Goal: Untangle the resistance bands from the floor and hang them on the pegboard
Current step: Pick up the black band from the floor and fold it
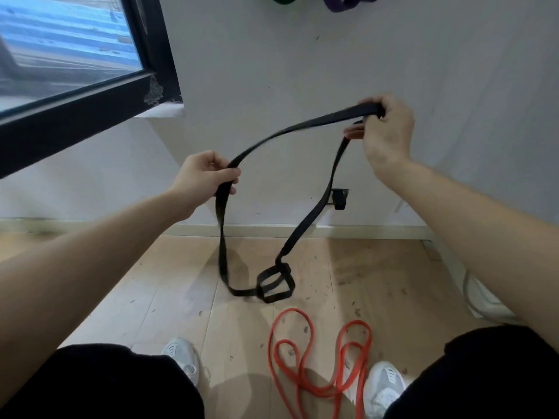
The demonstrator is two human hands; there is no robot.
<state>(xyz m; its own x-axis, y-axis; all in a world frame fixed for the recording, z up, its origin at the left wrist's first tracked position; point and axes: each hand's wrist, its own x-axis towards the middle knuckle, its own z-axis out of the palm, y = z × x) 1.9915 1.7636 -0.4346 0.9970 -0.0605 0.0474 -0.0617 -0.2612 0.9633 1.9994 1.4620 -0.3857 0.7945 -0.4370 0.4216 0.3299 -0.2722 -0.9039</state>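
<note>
Wooden floor (169, 285), white wall (272, 71); black band (290, 129) held up to expose its tangle.
Left hand (204, 173) and right hand (385, 131) both curl tight round it, spread apart so the knotted end trails on the floor; red band (302, 358) lies between the shoes (181, 355), probably next.

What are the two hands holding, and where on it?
Both hold the black band: left hand on its left strand, right hand at its top bend.

Soft daylight pouring in from the window (69, 40) upper left, wall (272, 71) evenly lit, faint shadows on the floor (181, 282), black band (332, 116) slightly motion-blurred, edges bowed by the wide lens
</note>
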